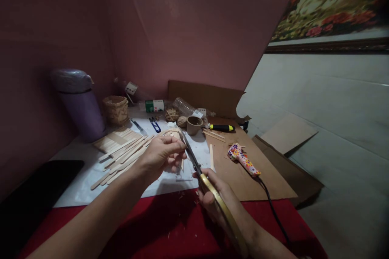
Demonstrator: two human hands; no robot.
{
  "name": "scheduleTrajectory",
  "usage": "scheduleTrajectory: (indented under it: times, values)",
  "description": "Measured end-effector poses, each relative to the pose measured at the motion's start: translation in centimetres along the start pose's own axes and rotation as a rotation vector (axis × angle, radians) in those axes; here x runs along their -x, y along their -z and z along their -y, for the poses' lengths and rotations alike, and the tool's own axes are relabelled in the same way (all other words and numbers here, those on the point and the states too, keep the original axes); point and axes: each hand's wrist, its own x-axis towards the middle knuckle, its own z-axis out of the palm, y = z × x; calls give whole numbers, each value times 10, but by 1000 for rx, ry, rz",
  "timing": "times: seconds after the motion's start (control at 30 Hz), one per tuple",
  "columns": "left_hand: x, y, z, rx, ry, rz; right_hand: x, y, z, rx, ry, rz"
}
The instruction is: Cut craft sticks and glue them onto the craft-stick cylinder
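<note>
My left hand (162,153) is closed in a pinch beside the scissor blades, above the white sheet. A pale, thin curved strip (170,130) shows just past its fingers; whether the fingertips hold it is hard to tell. In my right hand (220,194) is a pair of large scissors (190,149) with gold handles, the dark blades pointing away from me and passing close by my left fingertips. The blades look nearly together. To the left of my left hand lie several wooden craft sticks (121,162) in a loose fan.
A purple tumbler (80,109), a woven-looking pot (116,110), plastic bottles (185,107), twine balls (172,114) and a small brown cup (194,125) stand behind. A blue cutter (154,124) lies near them. On the cardboard (273,182) rests a flowered glue gun (243,160) with a black cord.
</note>
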Motion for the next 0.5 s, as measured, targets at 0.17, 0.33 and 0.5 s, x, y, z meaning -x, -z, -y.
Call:
scheduleTrajectory:
  times: [0.17, 0.33, 0.5]
  values:
    - [0, -1, -1, -40, 37, -24, -2, -2, -1, -52, -31, 14]
    - [0, -2, 1, -42, 43, -22, -4, -5, 1, -156, -109, -13]
    - [1, -3, 3, -34, 35, -18, -6, -14, 18, -275, -285, -75]
